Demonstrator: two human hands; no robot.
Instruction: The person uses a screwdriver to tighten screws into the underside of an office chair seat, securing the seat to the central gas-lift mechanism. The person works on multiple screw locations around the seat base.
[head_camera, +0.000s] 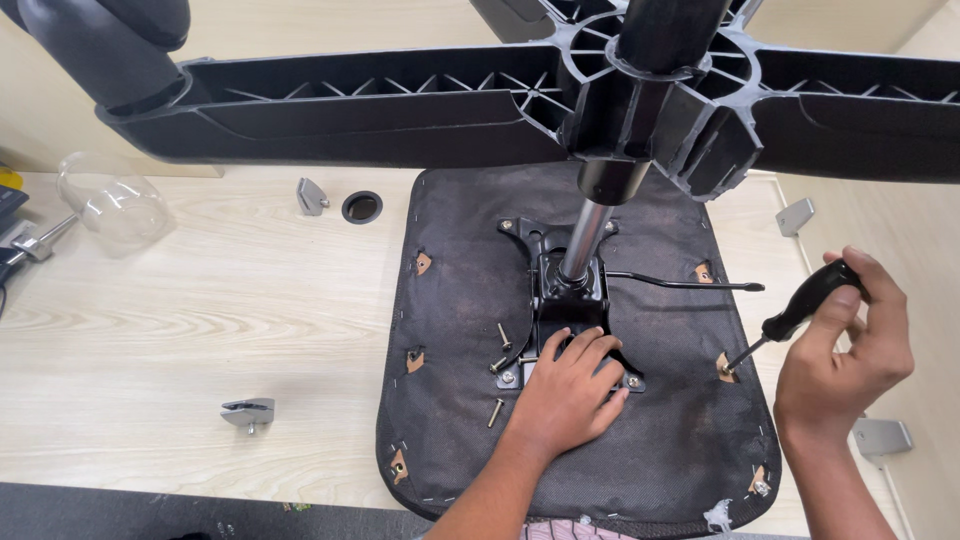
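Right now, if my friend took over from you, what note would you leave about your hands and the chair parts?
Left hand lies flat on the black metal plate on the upturned seat underside.
Right hand grips a black-handled screwdriver, tip in a hole at the seat's right edge.
Done: at least two plate corner bolts appear in.
Left: three loose screws lie on the fabric beside the plate.
The wheel base stands overhead on the post.

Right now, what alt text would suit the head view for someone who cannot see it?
An upturned chair seat lies on a wooden table. The left hand rests flat on its metal plate, and the right hand holds a screwdriver with its tip at the seat's edge. Loose screws lie beside the plate.
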